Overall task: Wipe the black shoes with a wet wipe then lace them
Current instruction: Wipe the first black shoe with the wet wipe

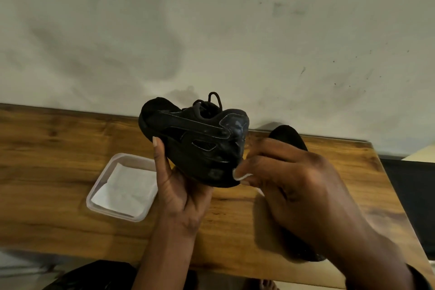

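wiping under way, lacing not yet begun

nearest the camera, the left hand [179, 195] comes up from 6 o'clock and cradles the black shoe [197, 134] from beneath. its palm is under the sole, its thumb stands up along the side facing us at 9 o'clock of the shoe, and the remaining fingers are hidden behind it. the right hand [294, 183] enters from 4 o'clock with its fingers curled, pinching a small wad of wet wipe [241, 176] whose white edge touches the shoe's lower heel corner. only a sliver of the wipe shows, so how it is folded cannot be told.

this looks like the wiping step, worked at the heel and sole edge. dull smears show on the heel panel, so more passes seem due. the next move probably calls for the left hand to turn the shoe to bring up fresh faces while the right keeps the wipe pressed flat.

the shoe is held clear of the table, toe toward 10 o'clock, with a lace [215, 99] looping loose at its top. at 8 o'clock a clear tub [94, 190] holds folded wipes [127, 188]. the second shoe [288, 136] lies on the wooden table [58, 148] at 3 o'clock, mostly hidden behind the right hand. beyond is a scuffed pale wall [211, 30].
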